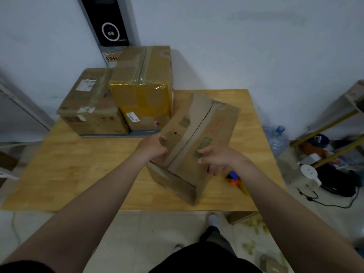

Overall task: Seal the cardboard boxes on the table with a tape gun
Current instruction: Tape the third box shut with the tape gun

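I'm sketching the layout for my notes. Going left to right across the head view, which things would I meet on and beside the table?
box with white labels → tall yellow-taped box → tilted box → tape gun → water jug on the floor
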Demonstrator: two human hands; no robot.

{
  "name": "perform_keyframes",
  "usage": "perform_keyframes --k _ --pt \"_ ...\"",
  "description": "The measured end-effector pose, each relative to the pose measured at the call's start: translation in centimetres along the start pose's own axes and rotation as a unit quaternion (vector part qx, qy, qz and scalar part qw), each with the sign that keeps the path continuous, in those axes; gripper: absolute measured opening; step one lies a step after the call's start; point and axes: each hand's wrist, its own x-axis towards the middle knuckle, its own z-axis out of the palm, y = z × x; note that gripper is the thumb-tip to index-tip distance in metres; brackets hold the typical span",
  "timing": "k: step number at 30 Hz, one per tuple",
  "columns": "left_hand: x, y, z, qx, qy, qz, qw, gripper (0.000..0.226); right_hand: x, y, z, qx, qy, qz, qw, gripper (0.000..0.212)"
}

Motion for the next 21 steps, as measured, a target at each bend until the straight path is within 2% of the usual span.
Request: perform_keyframes --k 3,4,6,9,11,14,18,21 --pt "-1.2 -0.6 -0.3 0.097 0.018 0.001 0.995 0.062 0.7 -0.3 1.9 0.011 -0.004 -0.050 0.999 0.040" --pt "-1.7 -0.3 0.1 0.095 0.019 0.026 0.995 0.068 1.2 -0.3 2.1 0.019 0.025 -0.061 0.998 0.035" --pt "-3.1 0.8 1.6 0.054 -0.029 0.067 0.996 0.083 2.3 0.0 1.9 0.010 0.121 -0.081 0.989 0.028" --pt "-4.8 2.8 4.3 0.074 -0.125 0.068 0.987 0.115 4.1 1.1 1.1 -0.107 0.245 -0.082 0.960 0.029" --pt "-5.4 3.5 5.5 0.109 -0.125 0.066 0.984 0.114 4.9 1.9 0.4 -0.154 0.227 -0.057 0.960 0.040" --pt "-5.6 2.7 5.8 0.103 -0.091 0.077 0.988 0.102 5.3 2.6 0.2 -0.174 0.177 -0.046 0.968 0.047" --pt "-4.2 -1.3 3.6 0.110 -0.074 0.080 0.988 0.099 5.0 1.8 1.3 -0.191 0.191 -0.066 0.961 0.040" --pt "-3.7 -3.6 1.0 0.132 -0.016 0.051 0.990 0.087 5.3 1.0 2.4 -0.167 0.184 -0.128 0.960 0.029"
